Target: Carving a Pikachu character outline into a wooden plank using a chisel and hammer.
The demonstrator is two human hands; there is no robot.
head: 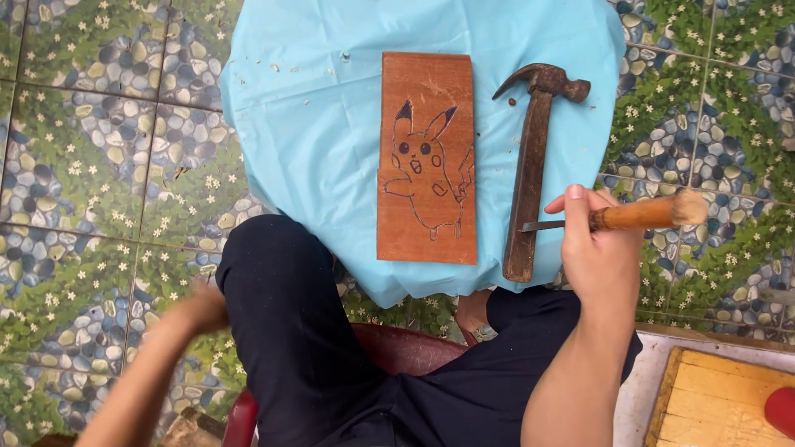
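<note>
Right hand [598,248]: fingers closed around chisel [617,218], long axis horizontal, blade pointing left toward carved board [426,157] across hammer [530,174]. Left hand [199,306] blurred, well apart; grip unclear.

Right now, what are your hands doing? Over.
Right hand grips chisel, blade toward hammer. Left hand blurred, low by knee, grip unclear. Carved board on blue cloth, nothing on it.

Soft, even daylight over a sharply rendered scene; no glare.

Shadows fall faint under the hammer [530,165] and wooden board [427,157]. The left hand [199,308] is smeared by motion blur, its grip perhaps unreadable. Edges show slight wide-angle bending.
</note>
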